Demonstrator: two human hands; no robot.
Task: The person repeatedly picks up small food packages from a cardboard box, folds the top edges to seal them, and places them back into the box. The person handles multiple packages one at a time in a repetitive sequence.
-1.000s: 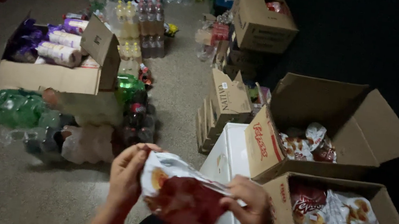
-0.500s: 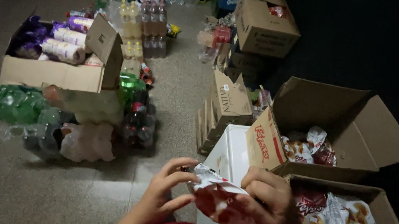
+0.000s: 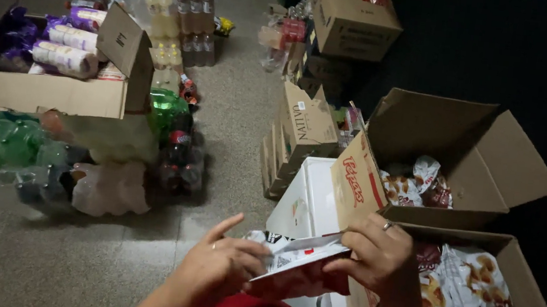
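Both hands are gripping a crinkly red-and-white foil snack packet (image 3: pixel 298 269) low in front of the person's body, just beside the open cardboard box of similar snack bags (image 3: pixel 476 300). The slick foil could be slipping or tearing, I judge, because each hand is pinching only an edge. The left hand (image 3: pixel 218 274) is curling its fingers (image 3: pixel 255 258) shut on the packet's left end, index finger sticking up free. The right hand (image 3: pixel 378 255), bracelets at the wrist, is arching over the top edge, fingers closed on it.
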